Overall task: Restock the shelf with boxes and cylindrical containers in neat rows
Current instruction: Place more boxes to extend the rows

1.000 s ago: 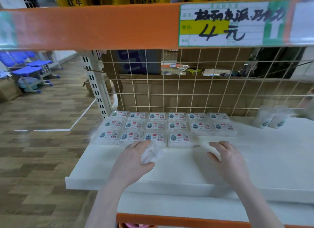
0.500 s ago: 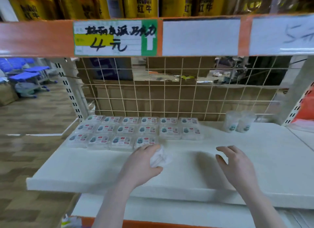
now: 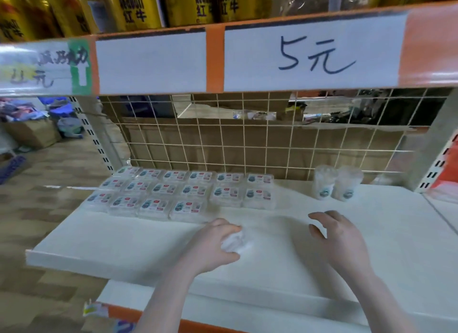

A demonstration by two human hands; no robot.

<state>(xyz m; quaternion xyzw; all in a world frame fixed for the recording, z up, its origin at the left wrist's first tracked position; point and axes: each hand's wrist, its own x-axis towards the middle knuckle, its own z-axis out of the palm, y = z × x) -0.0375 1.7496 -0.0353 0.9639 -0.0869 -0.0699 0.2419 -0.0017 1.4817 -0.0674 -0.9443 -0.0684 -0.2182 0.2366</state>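
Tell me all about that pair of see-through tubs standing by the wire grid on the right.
The two clear cylindrical containers stand upright side by side, apparently touching, at the back right of the white shelf, just before the wire grid. They look like thin transparent plastic with whitish contents, too blurred to identify, and a small round bluish label low on each front. Neither hand touches them; they stand apart from the flat boxes.

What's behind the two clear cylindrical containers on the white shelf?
Behind the two clear cylindrical containers stands a cream wire grid, with brown cardboard beyond it; the grid's foot there is hidden.

A shop: handwritten price tag [image 3: 314,57] on orange shelving, canned drinks [image 3: 133,8] stocked above.
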